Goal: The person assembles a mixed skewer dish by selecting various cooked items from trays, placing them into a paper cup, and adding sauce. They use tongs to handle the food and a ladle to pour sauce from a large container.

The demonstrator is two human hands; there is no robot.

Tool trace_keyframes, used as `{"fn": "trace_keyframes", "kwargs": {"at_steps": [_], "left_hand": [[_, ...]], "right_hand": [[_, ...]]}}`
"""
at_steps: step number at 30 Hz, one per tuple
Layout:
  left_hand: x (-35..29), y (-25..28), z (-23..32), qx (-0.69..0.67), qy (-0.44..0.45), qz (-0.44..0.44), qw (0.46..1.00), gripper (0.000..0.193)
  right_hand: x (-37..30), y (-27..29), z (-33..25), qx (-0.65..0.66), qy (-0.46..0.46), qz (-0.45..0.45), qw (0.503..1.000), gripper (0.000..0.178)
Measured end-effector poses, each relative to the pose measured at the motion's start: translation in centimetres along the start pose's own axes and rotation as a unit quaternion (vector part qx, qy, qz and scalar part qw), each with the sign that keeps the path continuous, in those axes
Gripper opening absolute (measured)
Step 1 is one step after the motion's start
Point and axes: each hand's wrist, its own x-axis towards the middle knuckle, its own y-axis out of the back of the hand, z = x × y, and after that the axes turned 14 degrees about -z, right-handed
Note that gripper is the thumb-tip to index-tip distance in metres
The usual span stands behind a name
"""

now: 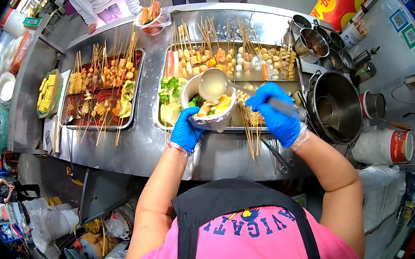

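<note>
White tub [222, 120]: middle, round, open top up; left hand [187, 131], nearer, holds it at its 7 o'clock | Ladle [214, 83]: scoop over tub, points to 10 o'clock, long way 4 to 10 | Right hand [278, 112]: grips ladle handle; tub lies at 9 o'clock from it

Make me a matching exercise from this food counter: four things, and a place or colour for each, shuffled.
1. White bowl
2. Ladle
3. Large steel pot
4. Pile of corn

A. Gripped by the right hand
B. Yellow
C. Held by the left hand
D. Farther right than the right hand

Right pairs: 1-C, 2-A, 3-D, 4-B
</note>
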Motion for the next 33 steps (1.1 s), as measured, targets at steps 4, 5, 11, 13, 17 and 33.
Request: {"fn": "trace_keyframes", "kwargs": {"at_steps": [4, 5, 11, 13, 17, 33], "left_hand": [[0.5, -0.5, -0.4, -0.031, -0.009, -0.016, 0.999, 0.056], [0.4, -0.4, -0.4, -0.036, -0.009, -0.022, 0.999, 0.057], [-1.0, 0.8, 2.3, 0.009, -0.065, 0.016, 0.998, 0.055], [-1.6, 1.7, 3.4, 0.037, -0.098, 0.028, 0.994, 0.054], [-2.9, 2.1, 5.0, 0.014, -0.12, 0.032, 0.992, 0.053], [-4.3, 3.6, 5.5, 0.019, -0.112, 0.053, 0.992, 0.053]], "right_hand": [[-1.2, 0.2, -0.6, -0.41, 0.151, -0.201, 0.877, 0.013], [-1.7, 0.2, -0.7, -0.483, 0.136, -0.245, 0.83, 0.015], [-2.6, 0.8, 3.4, -0.373, 0.164, -0.144, 0.902, 0.014], [-3.8, 0.1, 7.0, -0.357, 0.078, -0.217, 0.905, 0.012], [-5.1, -1.8, 10.7, -0.311, 0.041, -0.303, 0.9, 0.011], [-3.9, -0.4, 12.2, 0.232, -0.253, 0.078, 0.936, 0.004]]}}
